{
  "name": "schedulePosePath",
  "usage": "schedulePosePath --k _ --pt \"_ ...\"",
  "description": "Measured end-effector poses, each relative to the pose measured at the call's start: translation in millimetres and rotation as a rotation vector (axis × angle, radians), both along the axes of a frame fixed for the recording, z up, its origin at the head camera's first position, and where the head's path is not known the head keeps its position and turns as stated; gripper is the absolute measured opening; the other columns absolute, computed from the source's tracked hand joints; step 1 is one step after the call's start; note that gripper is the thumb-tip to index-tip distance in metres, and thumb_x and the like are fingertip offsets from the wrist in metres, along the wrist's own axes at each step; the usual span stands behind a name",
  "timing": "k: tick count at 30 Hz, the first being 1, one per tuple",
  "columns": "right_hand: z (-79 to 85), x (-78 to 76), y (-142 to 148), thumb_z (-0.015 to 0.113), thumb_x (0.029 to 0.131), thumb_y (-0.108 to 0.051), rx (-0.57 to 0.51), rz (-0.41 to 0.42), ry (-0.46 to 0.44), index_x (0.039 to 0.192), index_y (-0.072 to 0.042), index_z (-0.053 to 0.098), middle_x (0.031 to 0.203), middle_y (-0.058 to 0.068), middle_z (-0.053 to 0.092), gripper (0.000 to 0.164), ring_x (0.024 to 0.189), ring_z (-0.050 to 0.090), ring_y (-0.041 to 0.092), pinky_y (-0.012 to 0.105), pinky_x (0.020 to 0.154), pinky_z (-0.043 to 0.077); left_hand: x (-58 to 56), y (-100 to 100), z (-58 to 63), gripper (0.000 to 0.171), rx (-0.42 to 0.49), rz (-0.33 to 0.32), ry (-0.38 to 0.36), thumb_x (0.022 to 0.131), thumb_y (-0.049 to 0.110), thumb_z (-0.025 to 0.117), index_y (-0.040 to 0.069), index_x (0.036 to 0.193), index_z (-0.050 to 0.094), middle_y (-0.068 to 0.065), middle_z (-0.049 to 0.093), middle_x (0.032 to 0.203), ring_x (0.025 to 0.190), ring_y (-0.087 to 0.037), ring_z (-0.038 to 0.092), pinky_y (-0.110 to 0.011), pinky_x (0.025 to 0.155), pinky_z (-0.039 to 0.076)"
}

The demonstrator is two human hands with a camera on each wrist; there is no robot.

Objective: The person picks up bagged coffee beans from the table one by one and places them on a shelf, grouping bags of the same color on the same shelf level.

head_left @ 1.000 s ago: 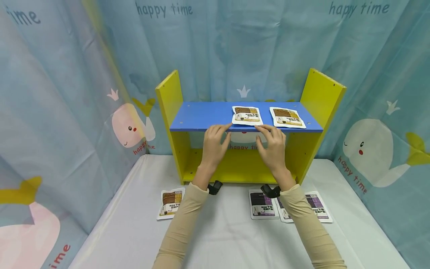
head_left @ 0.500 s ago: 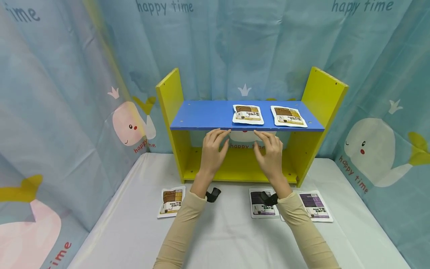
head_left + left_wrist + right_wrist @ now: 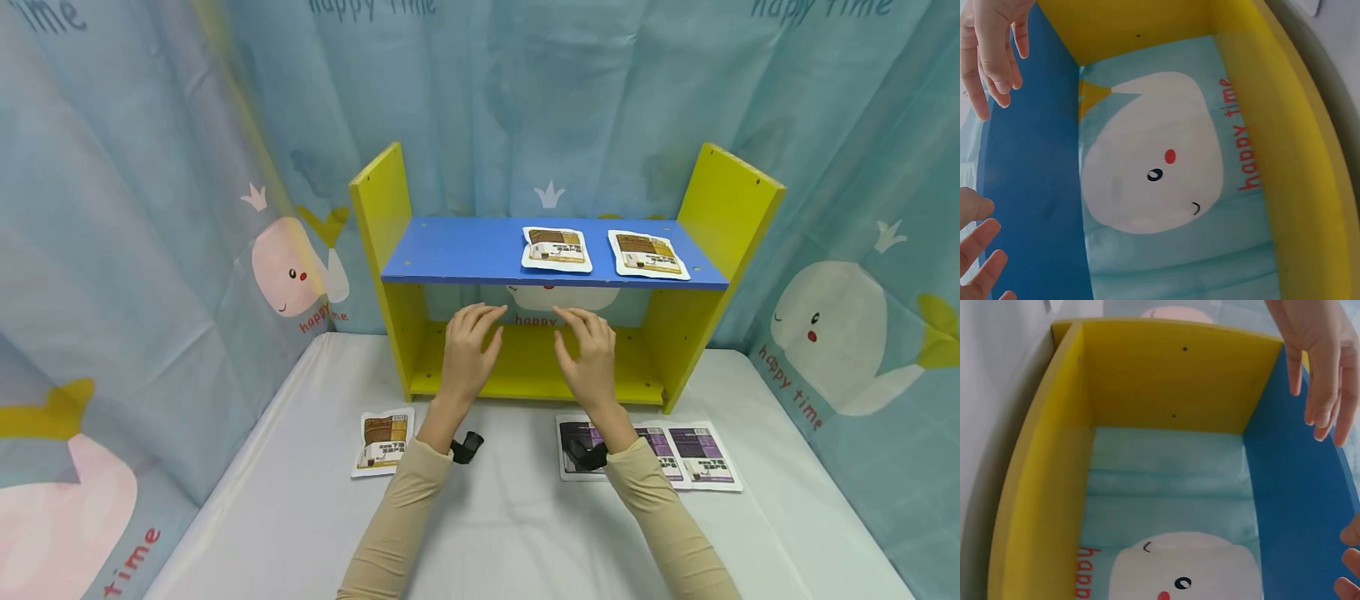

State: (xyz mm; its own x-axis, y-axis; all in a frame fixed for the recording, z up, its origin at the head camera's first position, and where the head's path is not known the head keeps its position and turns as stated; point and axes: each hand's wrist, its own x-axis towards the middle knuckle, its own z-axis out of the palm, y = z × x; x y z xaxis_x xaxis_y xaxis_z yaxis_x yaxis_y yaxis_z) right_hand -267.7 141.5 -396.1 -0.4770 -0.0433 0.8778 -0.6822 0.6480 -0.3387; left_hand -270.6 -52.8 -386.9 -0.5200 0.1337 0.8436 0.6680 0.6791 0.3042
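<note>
My left hand (image 3: 467, 354) and right hand (image 3: 588, 358) hover in front of the lower opening of a yellow and blue shelf (image 3: 457, 250), below the blue board's front edge. Their fingers are relaxed and gently bent, with nothing held and a gap between the hands. On the blue board lie two flat brown-and-white packets, one near the middle (image 3: 557, 250) and one to its right (image 3: 648, 255). In the left wrist view the right hand (image 3: 999, 50) appears above the left fingers (image 3: 979, 256); the right wrist view shows the left hand (image 3: 1322, 362) at the top.
Another brown packet (image 3: 384, 442) lies on the white tablecloth (image 3: 517, 533) by the left forearm. Purple-and-white packets lie in a row near the right forearm, the rightmost one (image 3: 702, 454) fully visible. A printed curtain (image 3: 487, 108) hangs behind the shelf.
Both hands have drawn back and down from the blue board's edge, away from the middle packet, which stays lying there. The view has shifted slightly.
</note>
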Motion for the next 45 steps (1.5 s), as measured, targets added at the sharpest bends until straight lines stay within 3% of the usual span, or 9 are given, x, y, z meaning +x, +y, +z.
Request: schedulePosePath --k 8,15,32,45 --pt "-10.3 1.1 -6.6 0.067 0.081 -0.001 0.005 0.000 -0.049 0.115 -0.011 0.064 0.112 0.009 0.059 0.035 0.102 0.049 0.028 0.047 0.090 0.033 1.0 -7.1 -12.7 0.031 -0.008 0.009 -0.023 0.085 0.008 0.066 0.011 0.116 0.065 -0.005 0.062 0.111 0.113 -0.025 0.049 -0.041 0.102 0.036" --pt "-29.0 5.6 -16.1 0.066 0.082 -0.004 0.012 0.028 -0.105 0.114 -0.011 0.065 0.112 0.009 0.059 0.033 0.101 0.050 0.027 0.048 0.089 0.034 4.4 -14.4 -32.0 0.031 -0.024 0.036 -0.111 0.086 0.010 0.065 0.014 0.117 0.064 -0.003 0.061 0.112 0.112 -0.021 0.049 -0.040 0.104 0.033" --pt "-76.7 19.4 -45.0 0.067 0.082 -0.005 0.058 0.075 -0.273 0.108 -0.013 0.068 0.106 0.004 0.061 0.027 0.097 0.053 0.024 0.047 0.086 0.037 16.6 -40.1 -82.4 0.030 -0.047 0.089 -0.207 0.084 0.011 0.068 0.014 0.113 0.066 -0.003 0.062 0.108 0.104 -0.022 0.053 -0.043 0.100 0.036" --pt "-103.4 25.7 -61.9 0.066 0.085 -0.010 0.060 0.133 -0.406 0.108 -0.013 0.067 0.102 0.002 0.061 0.024 0.094 0.054 0.021 0.042 0.083 0.044 28.8 -62.4 -104.8 0.033 -0.070 0.149 -0.291 0.082 0.010 0.069 0.016 0.115 0.065 -0.004 0.063 0.109 0.103 -0.025 0.053 -0.045 0.096 0.040"
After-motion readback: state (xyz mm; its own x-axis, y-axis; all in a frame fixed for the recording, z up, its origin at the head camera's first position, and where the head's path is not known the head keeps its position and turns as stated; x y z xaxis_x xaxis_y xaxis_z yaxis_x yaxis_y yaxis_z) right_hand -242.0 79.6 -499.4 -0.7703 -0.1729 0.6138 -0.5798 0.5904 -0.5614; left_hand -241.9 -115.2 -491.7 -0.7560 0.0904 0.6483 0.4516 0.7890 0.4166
